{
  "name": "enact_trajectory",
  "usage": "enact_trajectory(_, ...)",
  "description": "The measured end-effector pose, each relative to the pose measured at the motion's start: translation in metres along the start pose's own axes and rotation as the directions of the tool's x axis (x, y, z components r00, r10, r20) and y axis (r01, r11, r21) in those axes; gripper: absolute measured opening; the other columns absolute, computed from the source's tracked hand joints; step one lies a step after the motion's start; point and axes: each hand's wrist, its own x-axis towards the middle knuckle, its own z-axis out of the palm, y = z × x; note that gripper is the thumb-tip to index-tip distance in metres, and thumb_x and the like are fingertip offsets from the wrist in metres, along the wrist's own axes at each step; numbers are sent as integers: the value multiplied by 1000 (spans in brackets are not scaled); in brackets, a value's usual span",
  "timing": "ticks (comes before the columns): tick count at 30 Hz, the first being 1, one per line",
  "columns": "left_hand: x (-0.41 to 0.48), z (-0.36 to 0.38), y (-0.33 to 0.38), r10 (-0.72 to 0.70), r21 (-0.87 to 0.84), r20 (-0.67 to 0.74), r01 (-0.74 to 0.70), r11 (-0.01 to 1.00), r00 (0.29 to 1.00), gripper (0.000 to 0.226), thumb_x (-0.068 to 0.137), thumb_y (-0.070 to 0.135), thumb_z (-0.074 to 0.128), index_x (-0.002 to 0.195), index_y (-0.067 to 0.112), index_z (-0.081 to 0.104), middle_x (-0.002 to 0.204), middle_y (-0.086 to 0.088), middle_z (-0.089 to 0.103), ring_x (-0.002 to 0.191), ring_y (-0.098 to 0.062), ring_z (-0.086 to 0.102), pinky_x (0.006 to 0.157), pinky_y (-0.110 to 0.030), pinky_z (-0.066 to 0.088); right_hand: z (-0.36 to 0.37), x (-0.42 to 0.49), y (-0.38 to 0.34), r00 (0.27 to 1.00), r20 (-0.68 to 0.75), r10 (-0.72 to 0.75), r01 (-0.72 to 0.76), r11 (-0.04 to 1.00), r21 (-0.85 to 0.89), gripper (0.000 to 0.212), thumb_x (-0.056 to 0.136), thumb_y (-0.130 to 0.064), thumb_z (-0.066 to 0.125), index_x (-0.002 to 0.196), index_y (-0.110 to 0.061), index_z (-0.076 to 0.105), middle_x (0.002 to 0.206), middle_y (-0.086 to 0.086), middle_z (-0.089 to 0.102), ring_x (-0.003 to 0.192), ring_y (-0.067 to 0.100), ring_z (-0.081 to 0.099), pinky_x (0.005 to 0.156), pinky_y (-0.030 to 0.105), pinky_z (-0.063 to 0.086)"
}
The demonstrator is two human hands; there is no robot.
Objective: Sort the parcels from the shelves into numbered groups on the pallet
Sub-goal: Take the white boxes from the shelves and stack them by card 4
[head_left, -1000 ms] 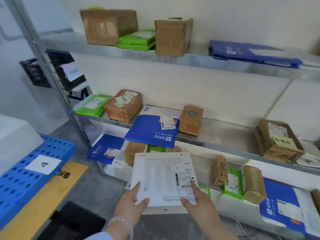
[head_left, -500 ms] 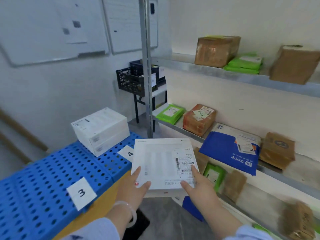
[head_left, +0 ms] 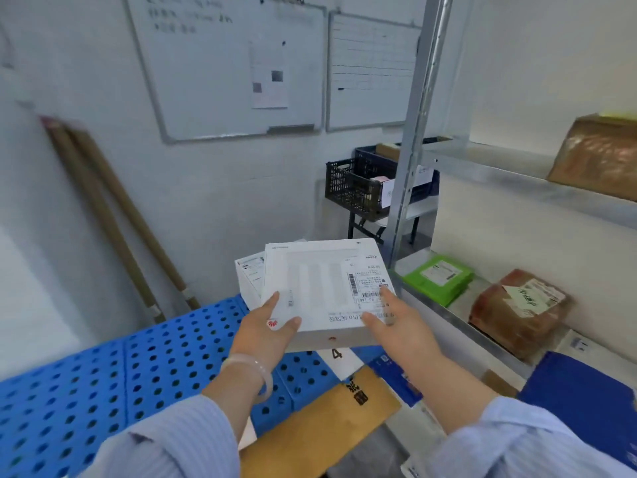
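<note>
I hold a flat white box (head_left: 324, 288) with a shipping label between both hands, above the far corner of the blue perforated pallet (head_left: 103, 384). My left hand (head_left: 265, 329) grips its near left edge, thumb on top. My right hand (head_left: 396, 326) grips the near right corner by the label. Behind the held box, white boxes (head_left: 250, 276) stand stacked on the pallet, mostly hidden. A paper tag marked 4 (head_left: 339, 357) lies on the pallet just under the held box.
The metal shelf rack (head_left: 410, 139) stands at right, holding a green parcel (head_left: 437, 277), brown taped boxes (head_left: 520, 312) and a blue mailer (head_left: 582, 401). A black crate (head_left: 358, 188) sits on a stand behind the post. Cardboard (head_left: 320, 419) lies by the pallet. Wooden poles (head_left: 113, 215) lean on the wall.
I have turned left from the shelves toward the pallet, carrying the white box. It now hangs over the spot marked 4, in front of the stacked white boxes.
</note>
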Motion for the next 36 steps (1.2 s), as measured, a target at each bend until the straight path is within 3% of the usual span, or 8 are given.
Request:
enact_trajectory(5, 62, 1, 11, -61, 5, -127, 62, 998, 990, 66, 91, 37, 62, 149, 35, 29, 146, 6, 41, 114, -9, 46, 93, -24, 40, 12, 89, -22, 984, 120, -136, 133, 991, 28, 73, 87, -53, 59, 150, -35, 28, 148, -10, 43, 129, 12, 47, 106, 33, 41)
enact_trajectory(12, 140, 14, 9, -168, 27, -229, 179, 983, 959, 63, 95, 38, 54, 151, 35, 24, 148, 3, 41, 127, -20, 47, 104, -34, 41, 26, 199, -34, 942, 279, -184, 158, 981, 114, 70, 89, -45, 62, 150, -29, 31, 149, -9, 41, 130, 12, 45, 108, 32, 38)
enact_trajectory(16, 165, 24, 1, -222, 4, -271, 232, 973, 937, 61, 98, 35, 50, 152, 33, 23, 150, 3, 37, 128, -19, 44, 99, -28, 40, 41, 240, -36, 912, 345, -221, 198, 975, 100, 67, 92, -42, 60, 150, -27, 31, 149, -9, 41, 131, 11, 43, 99, 23, 34)
enact_trajectory(19, 177, 28, -4, -236, 17, -285, 251, 968, 929, 61, 98, 34, 50, 152, 32, 22, 151, 3, 36, 126, -18, 45, 91, -24, 42, 51, 260, -37, 897, 381, -222, 203, 975, 90, 65, 93, -39, 59, 150, -27, 31, 147, -8, 43, 131, 13, 43, 98, 24, 35)
enact_trajectory(23, 190, 30, -9, -262, 57, -296, 291, 955, 919, 57, 100, 32, 46, 152, 30, 23, 151, 0, 33, 129, -20, 43, 104, -33, 39, 65, 278, -34, 886, 416, -206, 178, 978, 105, 63, 91, -41, 61, 148, -29, 35, 145, -8, 46, 127, 13, 48, 104, 32, 41)
enact_trajectory(25, 193, 31, -14, -276, 51, -300, 305, 951, 913, 55, 100, 33, 46, 151, 30, 25, 151, 0, 33, 128, -20, 43, 101, -29, 39, 70, 283, -33, 885, 423, -197, 174, 980, 92, 60, 91, -42, 61, 146, -29, 38, 146, -6, 46, 126, 15, 50, 104, 36, 43)
enact_trajectory(29, 194, 36, -24, -291, 64, -265, 318, 946, 919, 56, 100, 30, 46, 152, 29, 24, 152, 2, 32, 131, -17, 40, 92, -20, 34, 77, 282, -27, 884, 425, -194, 185, 981, 63, 57, 94, -37, 59, 146, -26, 40, 146, -3, 44, 127, 17, 48, 101, 30, 39)
enact_trajectory(36, 204, 32, -33, -292, 74, -259, 320, 945, 921, 56, 100, 33, 47, 151, 32, 25, 155, 3, 29, 138, -20, 34, 114, -35, 31, 83, 286, -26, 885, 424, -194, 185, 981, 62, 57, 96, -37, 56, 148, -27, 36, 149, 1, 40, 129, 17, 44, 102, 28, 36)
